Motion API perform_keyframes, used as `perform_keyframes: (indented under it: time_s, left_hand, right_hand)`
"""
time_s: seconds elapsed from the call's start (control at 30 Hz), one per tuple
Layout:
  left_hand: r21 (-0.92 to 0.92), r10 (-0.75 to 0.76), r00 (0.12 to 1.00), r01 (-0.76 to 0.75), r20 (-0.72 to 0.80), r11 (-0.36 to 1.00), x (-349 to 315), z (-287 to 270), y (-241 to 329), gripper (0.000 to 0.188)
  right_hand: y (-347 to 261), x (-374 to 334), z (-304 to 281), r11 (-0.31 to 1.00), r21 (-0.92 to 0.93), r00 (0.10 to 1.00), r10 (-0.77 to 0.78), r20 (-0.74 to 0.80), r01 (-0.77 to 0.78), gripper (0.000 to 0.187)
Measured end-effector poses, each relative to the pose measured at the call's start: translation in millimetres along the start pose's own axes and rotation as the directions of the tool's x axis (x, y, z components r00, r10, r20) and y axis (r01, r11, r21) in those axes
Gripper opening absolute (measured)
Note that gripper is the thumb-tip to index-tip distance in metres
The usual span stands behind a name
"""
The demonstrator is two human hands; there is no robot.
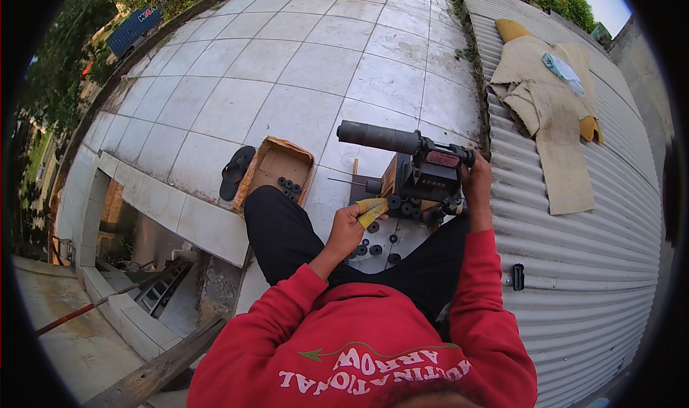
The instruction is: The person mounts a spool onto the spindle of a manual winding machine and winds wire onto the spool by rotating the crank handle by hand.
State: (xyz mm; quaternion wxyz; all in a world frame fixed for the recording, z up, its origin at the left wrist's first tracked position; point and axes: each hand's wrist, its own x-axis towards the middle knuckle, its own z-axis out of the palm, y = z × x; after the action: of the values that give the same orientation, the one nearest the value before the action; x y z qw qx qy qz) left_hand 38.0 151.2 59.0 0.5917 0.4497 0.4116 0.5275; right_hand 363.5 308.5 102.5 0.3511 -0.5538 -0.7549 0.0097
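Pale roof tiles (pixel 301 71) carry the whole scene, with a corrugated sheet (pixel 574 264) beside them; the person sits on the tiles in a red top and black trousers.

Landmark is the machine (pixel 423 178), a dark metal device with a long black cylinder (pixel 377 137) that sticks out to its left. Nearest to the person, just before the machine, the left hand (pixel 348 228) is closed around a folded yellow paper (pixel 371 210), probably an abrasive sheet; it looks thin, light and bendable, so a pinch at the fold seems enough. Small black rollers (pixel 373 249) lie on the tile under this hand, near the machine's foot.

At the machine's right end, the right hand (pixel 475 178) is wrapped on a dark knob or handle; how tight I cannot tell. I judge the machine heavy and stiff, best taken by its body, not by the cylinder.

Left of the machine stands an open carton (pixel 276 167) with more rollers, then a sandal (pixel 235 171). Beyond the machine, on the sheet, sacks (pixel 545 99) lie spread.
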Motion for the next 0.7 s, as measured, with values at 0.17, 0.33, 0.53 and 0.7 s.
perform_keyframes:
  time_s: [0.17, 0.33, 0.53, 0.7]
  left_hand:
    - [-0.016, 0.010, 1.000, -0.011, -0.024, 1.000, 2, -1, -4, 0.027]
    - [0.022, 0.020, 0.999, -0.019, -0.031, 1.000, 5, 1, 5, 0.027]
    - [0.090, 0.027, 0.999, -0.024, -0.031, 0.996, 11, 0, 12, 0.028]
    - [0.070, 0.073, 0.996, -0.069, -0.053, 0.995, 15, 2, 14, 0.026]
  right_hand:
    - [-1, -13, 5, 0.999, -0.047, 0.999, -0.012, -0.030, 0.010, 0.022]
    - [-1, -31, 3, 0.992, -0.120, 0.998, 0.052, 0.039, -0.047, 0.022]
    - [-12, -55, -1, 0.994, -0.114, 0.999, -0.003, -0.035, -0.001, 0.028]
    - [-24, -71, -7, 0.996, -0.087, 0.997, 0.000, -0.073, -0.006, 0.028]
